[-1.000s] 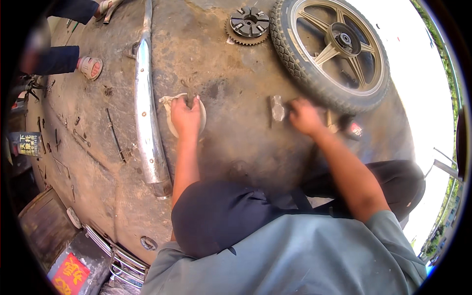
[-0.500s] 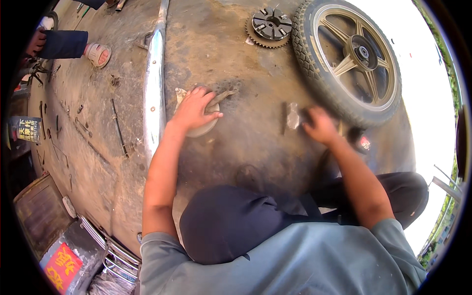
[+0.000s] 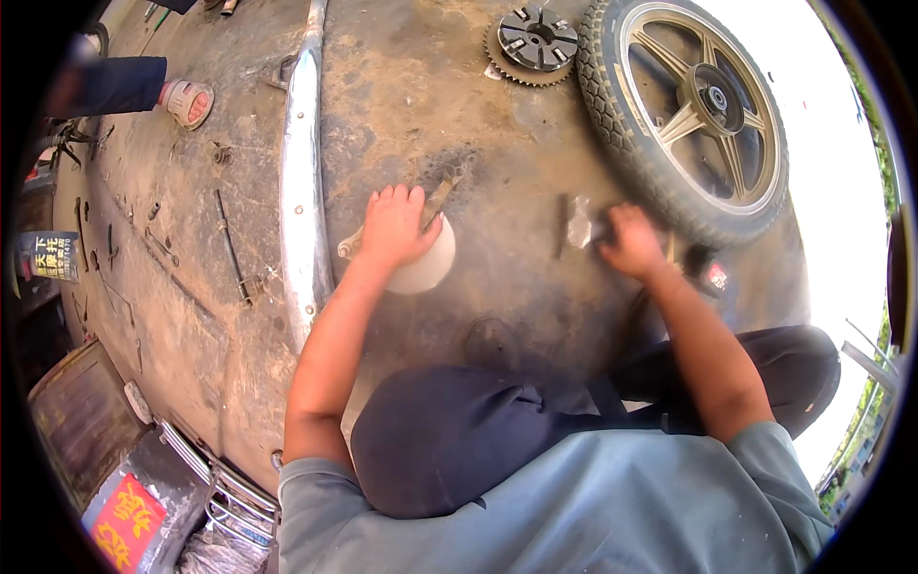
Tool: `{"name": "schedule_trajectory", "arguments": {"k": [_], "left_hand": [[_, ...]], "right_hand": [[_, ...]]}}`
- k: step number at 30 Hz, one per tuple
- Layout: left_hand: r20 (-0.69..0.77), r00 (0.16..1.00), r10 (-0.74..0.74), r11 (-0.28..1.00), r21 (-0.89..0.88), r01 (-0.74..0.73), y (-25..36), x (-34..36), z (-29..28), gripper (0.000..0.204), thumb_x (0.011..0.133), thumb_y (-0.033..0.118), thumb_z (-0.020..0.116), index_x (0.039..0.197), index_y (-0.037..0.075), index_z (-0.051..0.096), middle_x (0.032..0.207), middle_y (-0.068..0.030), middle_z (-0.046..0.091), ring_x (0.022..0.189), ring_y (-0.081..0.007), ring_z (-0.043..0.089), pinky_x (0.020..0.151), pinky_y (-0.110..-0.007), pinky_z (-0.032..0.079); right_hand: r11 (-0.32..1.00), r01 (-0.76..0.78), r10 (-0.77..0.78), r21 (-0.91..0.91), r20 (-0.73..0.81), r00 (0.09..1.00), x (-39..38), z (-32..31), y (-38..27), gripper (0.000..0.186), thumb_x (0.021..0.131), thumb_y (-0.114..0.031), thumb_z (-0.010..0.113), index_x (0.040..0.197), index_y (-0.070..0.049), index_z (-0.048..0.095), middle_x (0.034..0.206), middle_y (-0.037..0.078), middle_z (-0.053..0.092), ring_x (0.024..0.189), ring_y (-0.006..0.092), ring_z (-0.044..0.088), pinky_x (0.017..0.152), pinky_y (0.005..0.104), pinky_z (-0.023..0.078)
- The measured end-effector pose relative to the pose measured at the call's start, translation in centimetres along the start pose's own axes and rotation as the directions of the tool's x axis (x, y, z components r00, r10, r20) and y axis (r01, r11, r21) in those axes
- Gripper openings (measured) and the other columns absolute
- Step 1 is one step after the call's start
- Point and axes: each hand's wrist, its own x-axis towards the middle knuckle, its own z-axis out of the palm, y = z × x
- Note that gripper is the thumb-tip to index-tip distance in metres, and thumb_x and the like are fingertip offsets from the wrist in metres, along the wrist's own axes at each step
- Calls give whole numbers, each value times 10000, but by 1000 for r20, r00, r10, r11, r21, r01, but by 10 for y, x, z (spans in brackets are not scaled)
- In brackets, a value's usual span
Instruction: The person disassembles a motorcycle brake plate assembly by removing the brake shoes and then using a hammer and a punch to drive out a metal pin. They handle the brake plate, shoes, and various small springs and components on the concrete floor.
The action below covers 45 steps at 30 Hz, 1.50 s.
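Round plate (image 3: 427,266), one, of smooth pale metal with one dull lever (image 3: 442,197), lies beneath our left hand (image 3: 394,227), whose fingers grasp it. Our right hand (image 3: 633,241) is clenched on one hammer (image 3: 579,224), its head blocky steel. Beyond the right fingers lie one five-spoked wheel (image 3: 715,99) with knobbly rubber and one toothed sprocket (image 3: 521,75); left of the left fingers, one long chrome pipe (image 3: 301,182).
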Motion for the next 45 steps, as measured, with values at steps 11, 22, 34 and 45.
{"name": "schedule_trajectory", "arguments": {"k": [11, 22, 34, 45], "left_hand": [[-195, 978, -78, 995, -74, 65, 14, -13, 2, 439, 903, 419, 693, 1091, 31, 612, 998, -174, 598, 1002, -369, 558, 895, -492, 423], [38, 999, 23, 997, -72, -20, 10, -10, -19, 563, 825, 451, 772, 1162, 39, 587, 1047, -167, 588, 1042, -361, 572, 892, -482, 463], [126, 991, 44, 998, -60, -36, 2, -17, -30, 509, 856, 454, 702, 1137, 43, 594, 996, -190, 604, 940, -374, 639, 806, -470, 540], [340, 754, -562, 268, -788, 555, 13, -112, -189, 654, 949, 449, 615, 1372, -39, 513, 1202, -213, 654, 1102, -330, 627, 978, -404, 478]], "right_hand": [[999, -9, 10, -51, 31, 999, 6, -2, -9, 465, 741, -235, 779, 1093, -11, 574, 1166, 227, 598, 1151, 428, 548, 1013, 501, 453], [1000, -1, 2, -28, 50, 999, 4, 0, -7, 476, 732, -233, 788, 1088, -2, 571, 1147, 237, 613, 1149, 428, 560, 1008, 477, 465], [999, -39, 44, -22, 289, 956, 16, -3, -16, 526, 744, -277, 749, 1176, -36, 569, 1104, 218, 684, 1063, 414, 652, 941, 480, 527], [978, 196, -113, -71, 612, 783, 59, -134, -63, 558, 723, -343, 747, 1198, -62, 665, 1099, 224, 719, 1061, 405, 674, 941, 468, 540]]}}
